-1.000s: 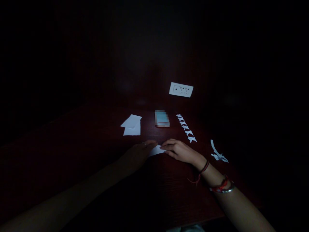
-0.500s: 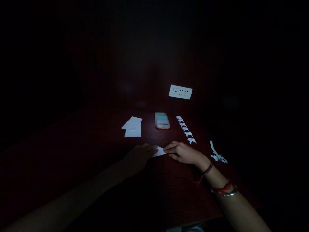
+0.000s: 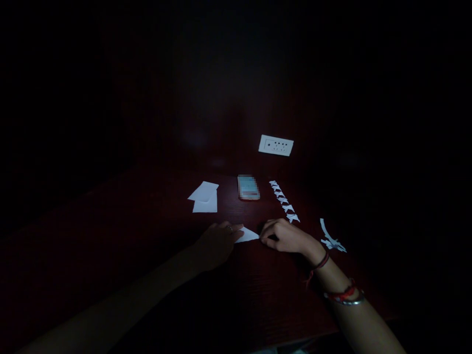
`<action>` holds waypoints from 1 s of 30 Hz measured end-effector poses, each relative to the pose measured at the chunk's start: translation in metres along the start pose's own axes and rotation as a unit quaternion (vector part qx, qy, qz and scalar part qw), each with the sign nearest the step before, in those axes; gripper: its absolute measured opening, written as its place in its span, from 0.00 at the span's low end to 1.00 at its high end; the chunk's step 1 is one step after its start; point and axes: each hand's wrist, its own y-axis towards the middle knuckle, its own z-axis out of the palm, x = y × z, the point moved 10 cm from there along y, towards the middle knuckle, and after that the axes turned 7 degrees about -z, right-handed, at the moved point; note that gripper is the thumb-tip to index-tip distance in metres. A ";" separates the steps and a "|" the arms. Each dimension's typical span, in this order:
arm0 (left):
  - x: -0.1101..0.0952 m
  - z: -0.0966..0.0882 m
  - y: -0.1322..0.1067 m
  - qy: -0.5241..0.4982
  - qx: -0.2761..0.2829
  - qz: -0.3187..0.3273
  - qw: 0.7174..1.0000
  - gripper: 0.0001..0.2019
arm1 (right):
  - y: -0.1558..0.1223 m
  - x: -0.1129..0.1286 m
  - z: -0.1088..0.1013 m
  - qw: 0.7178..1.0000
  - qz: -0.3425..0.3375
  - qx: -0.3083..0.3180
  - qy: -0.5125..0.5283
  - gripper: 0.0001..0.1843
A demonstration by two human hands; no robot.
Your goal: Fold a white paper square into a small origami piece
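A small folded white paper piece (image 3: 248,235) lies on the dark red-brown table (image 3: 258,295) between my two hands. My left hand (image 3: 217,242) presses on its left end, a ring on one finger. My right hand (image 3: 285,236) pinches its pointed right end with curled fingers; red thread bands and a metal bangle sit on that wrist. The scene is very dark.
Two white paper sheets (image 3: 204,196) lie behind my left hand. A phone (image 3: 248,187) rests at centre back. A row of small white folded shapes (image 3: 284,201) runs beside it. White paper scraps (image 3: 331,238) lie to the right. A white wall socket (image 3: 276,145) is behind.
My right hand has slid slightly right and curled its fingers onto the paper's tip, showing more of the white piece. The left hand has stayed on the paper.
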 end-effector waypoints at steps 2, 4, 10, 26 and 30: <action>0.000 -0.002 0.000 -0.007 -0.015 -0.010 1.000 0.17 | 0.002 -0.005 -0.006 0.999 0.020 -0.036 0.000 0.09; 0.000 -0.003 0.000 -0.024 -0.028 -0.017 0.999 0.16 | 0.003 -0.012 -0.012 0.995 0.048 -0.087 0.003 0.10; 0.033 -0.004 0.004 -0.126 -0.090 -0.127 0.980 0.29 | 0.010 -0.025 0.003 0.987 0.098 -0.123 0.033 0.11; 0.008 -0.009 0.004 -0.089 -0.021 -0.020 0.996 0.16 | 0.017 -0.014 0.014 0.996 0.054 -0.057 0.031 0.15; 0.004 -0.004 -0.002 -0.094 -0.014 0.034 0.995 0.17 | 0.018 -0.012 0.014 0.997 0.040 -0.056 0.025 0.16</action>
